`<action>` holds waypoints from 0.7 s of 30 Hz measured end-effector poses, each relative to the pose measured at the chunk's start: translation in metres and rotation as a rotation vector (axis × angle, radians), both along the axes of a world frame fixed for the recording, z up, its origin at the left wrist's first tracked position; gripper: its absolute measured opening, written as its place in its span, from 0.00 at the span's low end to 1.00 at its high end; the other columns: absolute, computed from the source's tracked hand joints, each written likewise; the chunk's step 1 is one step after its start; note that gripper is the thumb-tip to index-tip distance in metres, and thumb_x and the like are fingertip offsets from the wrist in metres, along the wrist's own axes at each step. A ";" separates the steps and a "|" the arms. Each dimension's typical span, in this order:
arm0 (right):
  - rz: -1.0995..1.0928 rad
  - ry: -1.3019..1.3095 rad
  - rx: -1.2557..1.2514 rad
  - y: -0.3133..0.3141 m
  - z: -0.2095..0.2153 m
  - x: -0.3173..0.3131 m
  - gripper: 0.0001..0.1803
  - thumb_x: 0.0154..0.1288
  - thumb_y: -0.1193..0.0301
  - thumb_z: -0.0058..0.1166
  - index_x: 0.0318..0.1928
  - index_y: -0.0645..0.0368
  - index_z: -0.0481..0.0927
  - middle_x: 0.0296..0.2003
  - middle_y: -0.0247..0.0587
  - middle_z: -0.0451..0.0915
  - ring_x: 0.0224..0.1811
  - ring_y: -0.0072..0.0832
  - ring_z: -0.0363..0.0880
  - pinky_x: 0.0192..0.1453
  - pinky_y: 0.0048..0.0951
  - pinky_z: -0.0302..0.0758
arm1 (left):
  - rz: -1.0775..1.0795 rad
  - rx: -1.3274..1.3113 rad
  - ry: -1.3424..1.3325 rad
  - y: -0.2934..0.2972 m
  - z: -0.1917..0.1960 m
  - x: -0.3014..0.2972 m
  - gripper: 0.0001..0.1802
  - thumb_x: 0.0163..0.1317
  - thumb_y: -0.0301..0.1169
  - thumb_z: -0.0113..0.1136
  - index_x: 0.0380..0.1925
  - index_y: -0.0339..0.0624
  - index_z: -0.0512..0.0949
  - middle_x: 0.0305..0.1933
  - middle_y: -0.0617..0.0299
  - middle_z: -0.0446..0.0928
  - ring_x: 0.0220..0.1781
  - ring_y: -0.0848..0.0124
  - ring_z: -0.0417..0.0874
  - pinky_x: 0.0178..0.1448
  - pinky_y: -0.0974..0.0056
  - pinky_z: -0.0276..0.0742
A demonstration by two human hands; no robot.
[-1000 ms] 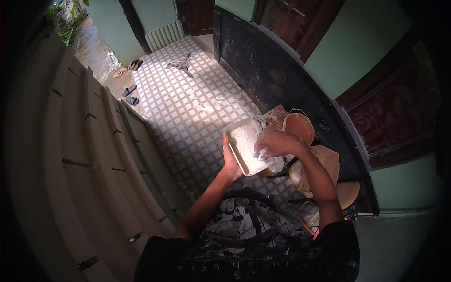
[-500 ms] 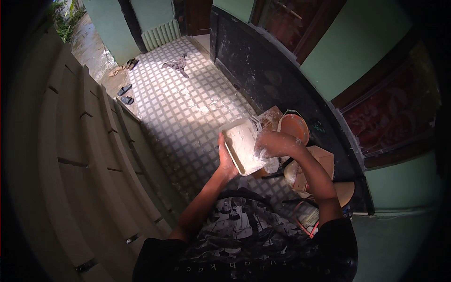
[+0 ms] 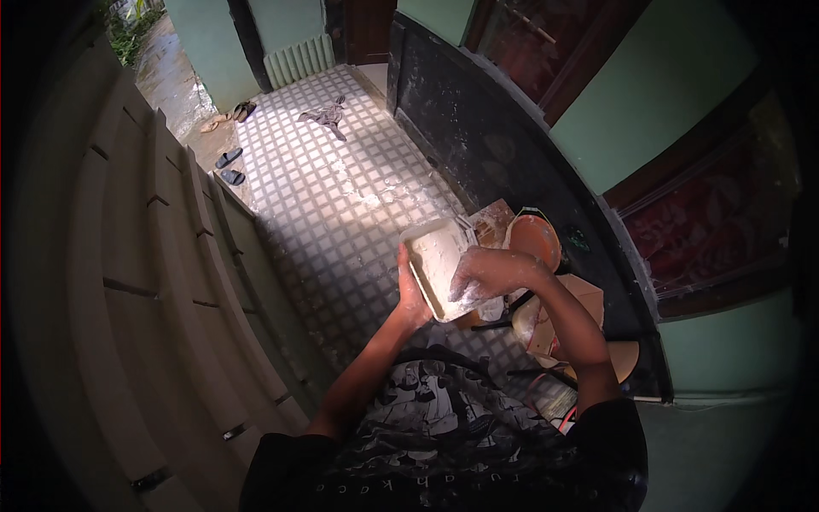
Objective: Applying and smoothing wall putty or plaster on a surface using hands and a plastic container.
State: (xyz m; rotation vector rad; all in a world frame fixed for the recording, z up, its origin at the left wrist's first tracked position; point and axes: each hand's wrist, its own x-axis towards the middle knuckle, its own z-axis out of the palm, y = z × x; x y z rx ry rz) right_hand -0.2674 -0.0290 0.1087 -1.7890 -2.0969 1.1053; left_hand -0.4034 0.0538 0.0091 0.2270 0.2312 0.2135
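A pale rectangular tub (image 3: 419,229) is held up in front of my body, tilted a little. Inside lies a whitish, paste-like or powdery mass (image 3: 437,256) that coats the bottom. My left hand (image 3: 412,294) grips the tub along its left side, thumb up the near wall and the other fingers hidden beneath. Over the tub's right side, my right hand (image 3: 490,270) reaches in with curled fingers at the white mass. White residue covers those fingertips, and what they hold, if anything, is hidden.
An orange bucket (image 3: 536,239), a cardboard box (image 3: 583,300) and other clutter stand to the right by the black-based wall (image 3: 478,128). A rag (image 3: 326,116) and white smears lie on the tiled floor (image 3: 299,196). Sandals (image 3: 230,159) sit at the far left edge, beyond pale stepped boards (image 3: 128,256).
My right hand has moved slightly left and down, further over the white mass. My left hand keeps its hold on the tub. The whole view has shifted a little.
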 end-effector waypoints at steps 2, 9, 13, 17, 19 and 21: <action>-0.011 -0.080 0.081 -0.001 -0.003 0.000 0.18 0.40 0.83 0.56 0.38 0.60 0.82 0.33 0.48 0.81 0.37 0.39 0.80 0.42 0.34 0.74 | -0.016 -0.041 -0.008 0.000 0.000 0.000 0.53 0.54 0.73 0.26 0.65 0.39 0.55 0.64 0.46 0.62 0.63 0.52 0.67 0.64 0.47 0.65; -0.128 -0.221 0.087 -0.002 -0.003 0.000 0.18 0.40 0.84 0.54 0.37 0.61 0.82 0.33 0.50 0.80 0.40 0.43 0.78 0.46 0.36 0.73 | -0.010 -0.006 0.010 -0.002 0.006 -0.001 0.53 0.53 0.74 0.25 0.65 0.41 0.56 0.62 0.48 0.65 0.61 0.51 0.69 0.61 0.44 0.67; -0.276 -0.175 0.171 0.002 -0.014 0.001 0.16 0.42 0.84 0.53 0.36 0.61 0.82 0.33 0.50 0.80 0.40 0.44 0.77 0.49 0.37 0.71 | -0.030 -0.017 -0.014 -0.003 0.005 -0.001 0.52 0.54 0.73 0.27 0.65 0.40 0.54 0.64 0.47 0.63 0.63 0.52 0.68 0.64 0.45 0.65; -0.397 -0.385 0.172 0.008 -0.021 0.011 0.16 0.45 0.83 0.53 0.37 0.60 0.82 0.36 0.48 0.79 0.44 0.43 0.75 0.50 0.35 0.71 | -0.021 -0.025 0.002 -0.003 -0.002 0.001 0.51 0.55 0.72 0.28 0.64 0.40 0.55 0.62 0.47 0.65 0.61 0.52 0.70 0.63 0.45 0.66; -0.513 -0.324 0.281 0.007 -0.017 0.011 0.17 0.46 0.83 0.51 0.40 0.59 0.81 0.39 0.46 0.79 0.49 0.42 0.71 0.50 0.36 0.71 | -0.028 -0.051 -0.009 -0.003 0.000 0.000 0.51 0.55 0.72 0.28 0.64 0.39 0.56 0.62 0.47 0.65 0.60 0.52 0.70 0.63 0.45 0.66; -0.486 -0.313 0.377 0.009 -0.024 0.015 0.18 0.47 0.83 0.50 0.41 0.59 0.81 0.39 0.46 0.78 0.48 0.42 0.71 0.50 0.36 0.71 | -0.037 -0.075 -0.021 -0.003 0.001 -0.001 0.51 0.56 0.72 0.29 0.64 0.39 0.56 0.61 0.47 0.66 0.60 0.51 0.71 0.62 0.46 0.67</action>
